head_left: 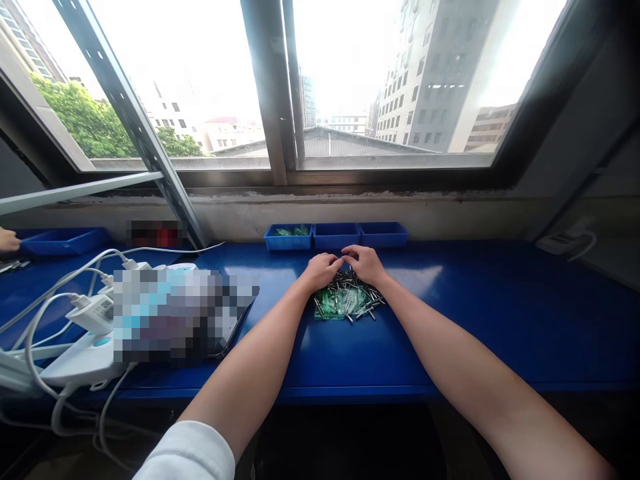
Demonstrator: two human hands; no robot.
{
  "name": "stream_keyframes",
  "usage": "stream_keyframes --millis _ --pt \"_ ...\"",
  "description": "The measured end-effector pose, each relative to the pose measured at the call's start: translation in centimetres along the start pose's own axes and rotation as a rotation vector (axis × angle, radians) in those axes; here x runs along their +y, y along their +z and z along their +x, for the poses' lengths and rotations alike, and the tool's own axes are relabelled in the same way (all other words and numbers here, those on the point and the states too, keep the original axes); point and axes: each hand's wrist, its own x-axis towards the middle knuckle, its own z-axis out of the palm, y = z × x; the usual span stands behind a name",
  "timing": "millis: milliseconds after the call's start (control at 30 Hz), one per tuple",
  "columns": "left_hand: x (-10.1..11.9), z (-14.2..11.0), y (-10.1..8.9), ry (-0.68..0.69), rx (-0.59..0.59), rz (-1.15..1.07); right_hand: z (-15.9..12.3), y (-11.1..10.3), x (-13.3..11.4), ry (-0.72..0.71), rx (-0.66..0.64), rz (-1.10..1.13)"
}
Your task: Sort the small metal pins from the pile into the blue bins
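My left hand [324, 270] and my right hand [366, 265] meet at the far side of a pile on the blue table. The fingers of both are closed in a pinch, thumbs and fingertips almost touching. Whatever they hold between them is too small to make out. Under and in front of them lie many thin metal pins [369, 299], heaped loosely. Small clear green plastic bags [340, 303] are mixed into the near left part of the heap. Just beyond my hands stands a blue bin [289, 245] with green bags inside.
Two more blue bins [336, 243] continue that row by the wall. At left, a white power strip [83, 360] with chargers and cables sits beside a blurred-out area. Another person's hand [9, 240] is near a blue tray [65, 250] at far left.
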Motion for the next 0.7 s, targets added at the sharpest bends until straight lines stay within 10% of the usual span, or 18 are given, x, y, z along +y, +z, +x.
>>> stream_keyframes --millis 533,700 --pt "-1.1 0.0 -0.6 -0.248 0.098 0.07 0.2 -1.2 0.2 0.039 -0.017 0.093" --pt "-0.8 -0.4 -2.6 -0.315 0.141 0.012 0.5 -2.9 0.0 0.255 -0.04 0.282"
